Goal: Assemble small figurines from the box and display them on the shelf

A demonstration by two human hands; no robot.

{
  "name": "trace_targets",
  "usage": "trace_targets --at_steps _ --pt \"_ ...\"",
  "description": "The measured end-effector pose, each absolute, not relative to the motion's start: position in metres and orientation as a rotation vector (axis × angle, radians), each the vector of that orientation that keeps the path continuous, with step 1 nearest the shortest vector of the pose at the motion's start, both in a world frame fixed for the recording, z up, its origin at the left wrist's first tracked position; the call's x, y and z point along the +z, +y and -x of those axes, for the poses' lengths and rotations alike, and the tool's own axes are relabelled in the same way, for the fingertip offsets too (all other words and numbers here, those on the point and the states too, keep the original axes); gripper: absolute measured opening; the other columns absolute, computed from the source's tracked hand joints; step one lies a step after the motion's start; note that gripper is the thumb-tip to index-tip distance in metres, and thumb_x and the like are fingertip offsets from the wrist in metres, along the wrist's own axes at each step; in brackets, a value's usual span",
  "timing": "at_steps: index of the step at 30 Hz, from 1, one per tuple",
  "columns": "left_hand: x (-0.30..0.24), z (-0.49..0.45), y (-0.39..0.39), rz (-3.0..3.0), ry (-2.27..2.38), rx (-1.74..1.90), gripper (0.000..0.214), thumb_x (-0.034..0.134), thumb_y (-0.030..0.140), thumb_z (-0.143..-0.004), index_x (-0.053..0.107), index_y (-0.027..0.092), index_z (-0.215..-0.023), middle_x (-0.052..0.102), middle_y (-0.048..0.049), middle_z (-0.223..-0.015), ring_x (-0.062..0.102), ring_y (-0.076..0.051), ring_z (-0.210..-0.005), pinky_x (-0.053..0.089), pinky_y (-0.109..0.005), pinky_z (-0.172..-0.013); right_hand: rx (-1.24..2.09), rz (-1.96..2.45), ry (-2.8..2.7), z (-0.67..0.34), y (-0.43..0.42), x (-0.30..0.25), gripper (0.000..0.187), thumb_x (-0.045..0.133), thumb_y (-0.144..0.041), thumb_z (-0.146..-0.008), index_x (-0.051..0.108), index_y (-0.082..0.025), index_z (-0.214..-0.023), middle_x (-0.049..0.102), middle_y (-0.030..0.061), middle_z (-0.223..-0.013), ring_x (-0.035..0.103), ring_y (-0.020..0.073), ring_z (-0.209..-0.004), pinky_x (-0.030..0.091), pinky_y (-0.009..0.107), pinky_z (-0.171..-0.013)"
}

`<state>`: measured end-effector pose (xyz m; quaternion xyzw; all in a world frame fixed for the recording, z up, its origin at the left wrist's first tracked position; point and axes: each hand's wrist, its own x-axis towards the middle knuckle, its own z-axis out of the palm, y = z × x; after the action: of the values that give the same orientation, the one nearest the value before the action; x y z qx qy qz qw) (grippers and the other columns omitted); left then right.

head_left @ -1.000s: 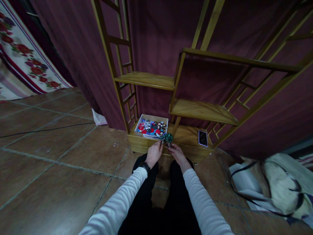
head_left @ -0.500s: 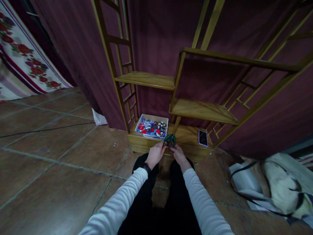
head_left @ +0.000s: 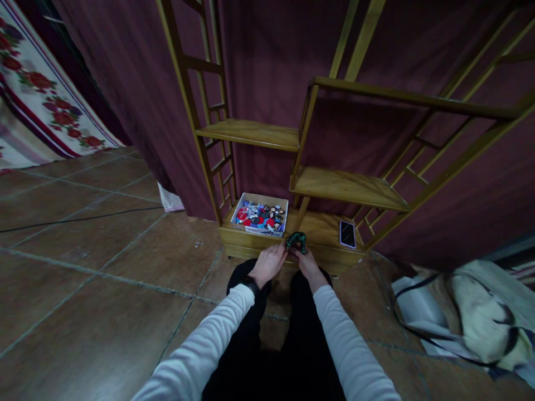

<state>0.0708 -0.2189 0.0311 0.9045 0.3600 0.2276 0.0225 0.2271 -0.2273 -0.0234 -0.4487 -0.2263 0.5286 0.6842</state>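
Observation:
My left hand and my right hand meet just in front of the lowest board of a wooden shelf unit. Both pinch a small dark green object held between their fingertips; it is too small to name. A white box full of small colourful pieces sits on that board, just beyond my left hand. White sleeves cover both arms, and a dark band shows on my left wrist.
A phone lies flat on the lowest board to the right. Two bare shelves rise above, against a maroon curtain. A pale bag with a black strap lies on the tiled floor at right. A flowered cloth hangs at far left.
The green object has shifted slightly to the right and away from the box, and both hands have followed it, drawing closer together.

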Motion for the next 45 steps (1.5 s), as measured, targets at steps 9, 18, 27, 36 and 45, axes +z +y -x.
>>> trace_targets --at_steps 9,18,27,36,45 --pt "0.031 -0.073 -0.222 -2.863 1.054 0.724 0.035 0.032 0.030 -0.092 0.044 0.012 -0.120 0.062 -0.0115 -0.093 0.061 -0.020 -0.088 0.047 -0.033 -0.077 1.137 1.024 -0.529 -0.228 -0.231 -0.025 0.033 0.072 -0.020 -0.051 0.057 -0.021 -0.080 0.067 -0.0011 -0.077 0.063 0.0162 -0.071 0.050 0.032 -0.075" --pt "0.029 -0.073 -0.222 -2.907 1.053 0.742 0.033 0.034 0.028 -0.092 0.046 0.010 -0.117 0.063 -0.0127 -0.092 0.061 -0.021 -0.085 0.047 -0.034 -0.075 1.126 0.999 -0.563 -0.228 -0.234 -0.020 0.038 0.069 -0.019 -0.052 0.058 -0.022 -0.088 0.068 0.0002 -0.079 0.064 0.0161 -0.072 0.050 0.032 -0.077" --pt "0.034 -0.072 -0.223 -2.834 1.128 0.729 0.026 0.033 0.028 -0.092 0.049 0.014 -0.107 0.063 -0.0097 -0.087 0.062 -0.019 -0.081 0.047 -0.031 -0.073 1.143 1.009 -0.583 -0.227 -0.234 -0.017 0.030 0.073 -0.023 -0.051 0.058 -0.022 -0.077 0.068 0.0004 -0.079 0.064 0.0163 -0.072 0.050 0.032 -0.076" --pt "0.040 -0.069 -0.220 -2.640 1.259 0.699 0.022 0.036 0.028 -0.091 0.049 0.016 -0.104 0.063 -0.0088 -0.089 0.062 -0.018 -0.081 0.047 -0.029 -0.072 1.160 1.039 -0.541 -0.225 -0.230 -0.014 0.035 0.078 -0.021 -0.045 0.059 -0.019 -0.075 0.067 -0.0005 -0.076 0.062 0.0158 -0.071 0.051 0.032 -0.072" --pt "0.035 -0.068 -0.213 -2.477 1.369 0.707 0.027 0.035 0.029 -0.092 0.048 0.018 -0.112 0.066 -0.0083 -0.092 0.064 -0.019 -0.084 0.046 -0.027 -0.070 1.189 1.023 -0.576 -0.223 -0.238 -0.004 0.034 0.077 -0.025 -0.049 0.061 -0.018 -0.079 0.066 0.0003 -0.082 0.060 0.0144 -0.075 0.050 0.030 -0.074"
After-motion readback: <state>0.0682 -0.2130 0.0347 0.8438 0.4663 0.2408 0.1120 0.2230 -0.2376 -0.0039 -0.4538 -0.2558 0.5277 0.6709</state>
